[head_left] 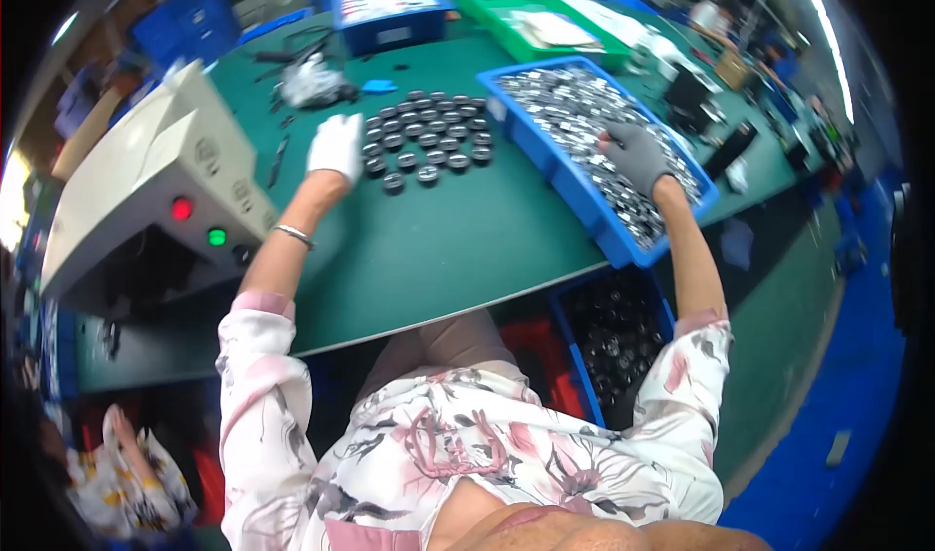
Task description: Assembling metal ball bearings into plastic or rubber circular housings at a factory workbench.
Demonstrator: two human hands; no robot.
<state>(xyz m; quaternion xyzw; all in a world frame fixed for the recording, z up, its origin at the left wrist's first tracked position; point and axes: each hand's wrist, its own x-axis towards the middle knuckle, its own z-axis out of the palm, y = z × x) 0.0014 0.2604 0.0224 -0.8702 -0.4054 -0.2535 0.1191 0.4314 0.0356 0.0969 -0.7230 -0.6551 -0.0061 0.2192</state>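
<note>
My left hand [334, 148], in a white glove, is at the left edge of a group of black round caps [429, 140] standing in loose rows on the green table. Motion blurs its fingers, so I cannot tell whether it holds anything. My right hand [636, 158], in a grey glove with bare fingertips, is over a blue tray [591, 222] filled with small shiny metal parts [555, 108]. Its fingers are curled together among these parts; what is between them is too small to make out.
A cream machine [146, 186] with red and green buttons stands on the left. A blue bin [390, 30] and a green tray [477, 11] are at the back. Below the table's edge [438, 317] sits a crate of black parts [614, 347]. Another person's arm [131, 444] shows lower left.
</note>
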